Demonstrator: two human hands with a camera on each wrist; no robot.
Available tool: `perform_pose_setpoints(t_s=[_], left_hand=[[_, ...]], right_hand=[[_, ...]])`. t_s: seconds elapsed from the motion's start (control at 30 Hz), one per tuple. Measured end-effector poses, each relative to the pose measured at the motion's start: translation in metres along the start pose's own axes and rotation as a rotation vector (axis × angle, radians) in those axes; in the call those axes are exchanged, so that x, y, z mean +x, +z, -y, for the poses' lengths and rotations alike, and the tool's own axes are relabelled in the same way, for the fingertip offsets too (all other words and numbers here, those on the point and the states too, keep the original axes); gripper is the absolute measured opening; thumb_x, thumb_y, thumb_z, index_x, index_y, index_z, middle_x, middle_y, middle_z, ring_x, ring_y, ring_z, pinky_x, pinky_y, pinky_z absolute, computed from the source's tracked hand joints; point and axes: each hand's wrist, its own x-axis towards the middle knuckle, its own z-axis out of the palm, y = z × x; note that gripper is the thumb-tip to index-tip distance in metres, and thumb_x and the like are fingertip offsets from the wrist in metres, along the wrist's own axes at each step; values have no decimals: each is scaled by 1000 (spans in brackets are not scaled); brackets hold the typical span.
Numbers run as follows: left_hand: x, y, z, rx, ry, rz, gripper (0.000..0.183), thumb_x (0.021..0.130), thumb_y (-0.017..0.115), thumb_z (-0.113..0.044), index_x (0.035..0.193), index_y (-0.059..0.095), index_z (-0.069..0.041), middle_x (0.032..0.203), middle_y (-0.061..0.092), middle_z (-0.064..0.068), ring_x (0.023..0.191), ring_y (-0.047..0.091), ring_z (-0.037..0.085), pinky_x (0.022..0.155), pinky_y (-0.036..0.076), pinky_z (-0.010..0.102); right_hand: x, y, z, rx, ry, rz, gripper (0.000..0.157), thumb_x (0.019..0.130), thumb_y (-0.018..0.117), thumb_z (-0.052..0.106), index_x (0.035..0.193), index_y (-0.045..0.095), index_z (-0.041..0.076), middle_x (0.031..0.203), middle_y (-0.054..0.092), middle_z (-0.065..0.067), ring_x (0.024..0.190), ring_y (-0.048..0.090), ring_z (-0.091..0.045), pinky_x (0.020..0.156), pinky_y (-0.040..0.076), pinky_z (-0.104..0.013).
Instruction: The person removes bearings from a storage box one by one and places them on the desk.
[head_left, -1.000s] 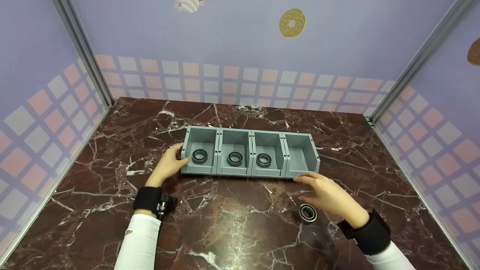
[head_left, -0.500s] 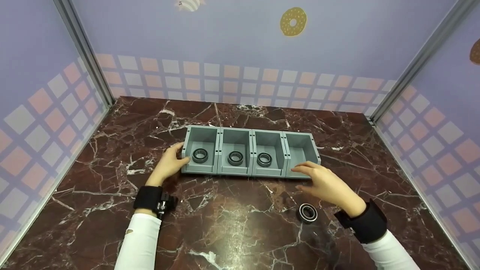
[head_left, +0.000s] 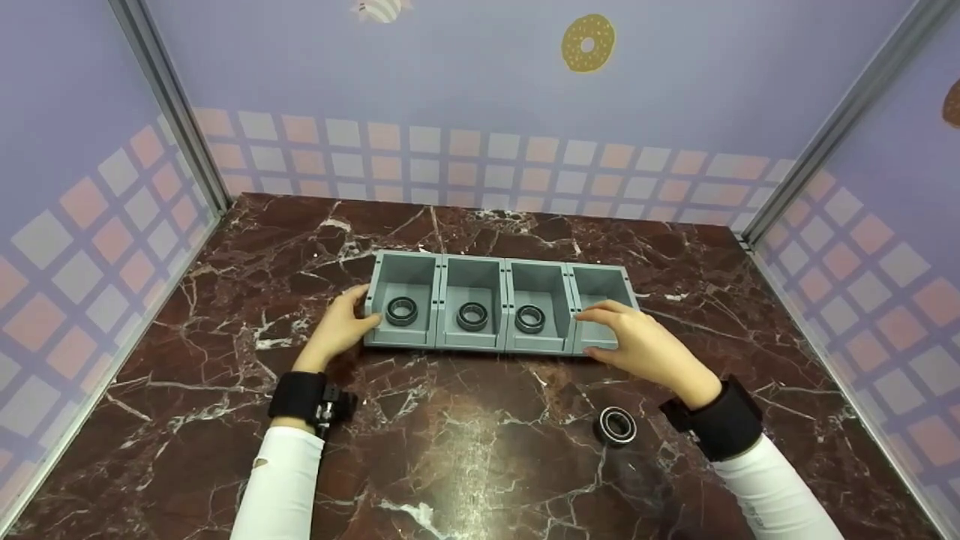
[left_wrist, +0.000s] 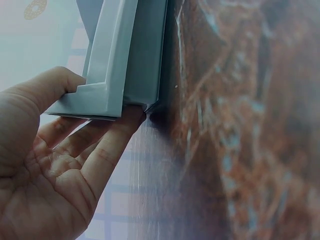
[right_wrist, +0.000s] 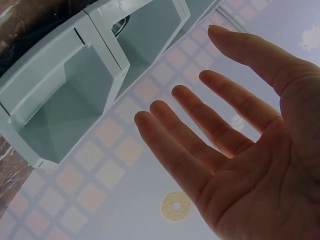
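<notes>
A row of joined grey storage bins point(head_left: 469, 344) stands on the marbled table. My left hand point(head_left: 339, 327) grips its left end, thumb over the front edge and fingers along the outer side wall; the left wrist view shows this hold on the bin corner point(left_wrist: 102, 100). Black-and-silver ball bearings lie one each in the left bin point(head_left: 402, 310), the second point(head_left: 472, 316) and the third point(head_left: 530, 319). Over the rightmost bin hovers my right hand point(head_left: 649, 345), fingers spread and holding nothing. Another ball bearing point(head_left: 616, 426) lies on the table in front of the right hand.
The dark red marbled table point(head_left: 450, 450) is bounded by a patterned back wall point(head_left: 480, 90) and two side walls with metal corner posts. Black straps with cameras point(head_left: 304, 397) sit on both wrists.
My right hand has moved away from near the loose bearing, up and forward over the rightmost bin. The left hand stays on the left end, and the bearings have not moved.
</notes>
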Motion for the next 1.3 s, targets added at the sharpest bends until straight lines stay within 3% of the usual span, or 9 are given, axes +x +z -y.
perform_pose_setpoints(t_s=[0.13,0.4,0.67,0.9,1.3], left_hand=[[0,0,0,-8,4,-11,65,96,58,-3,154,32,14,156,39,36,136,52,48,118,41,55],[0,0,-1,-8,12,-13,65,96,59,-2,153,33,14,158,37,35,144,43,48,123,34,57],[0,1,-1,-2,20,-19,64,95,59,-3,152,35,14,156,39,36,140,47,49,121,37,56],[-2,0,-1,-8,1,13,64,98,56,-3,155,31,12,159,36,35,145,42,48,122,35,57],[-1,0,-1,-11,13,-12,65,95,58,-1,153,33,13,157,39,36,141,46,48,121,37,57]], right_hand=[[7,-2,0,10,-4,2,47,89,78,12,133,66,2,134,65,-20,120,66,-37,98,56,-51],[19,-4,-2,13,-8,8,46,89,78,11,132,67,3,131,66,-20,117,68,-37,98,56,-50],[33,-4,0,13,-4,17,47,90,77,11,134,66,2,132,66,-21,119,66,-39,100,55,-52],[49,-6,3,21,3,42,49,90,77,15,136,64,4,137,64,-20,125,63,-40,105,53,-53],[75,-1,2,11,-4,83,49,89,77,11,136,64,2,137,64,-21,126,62,-41,108,50,-54]])
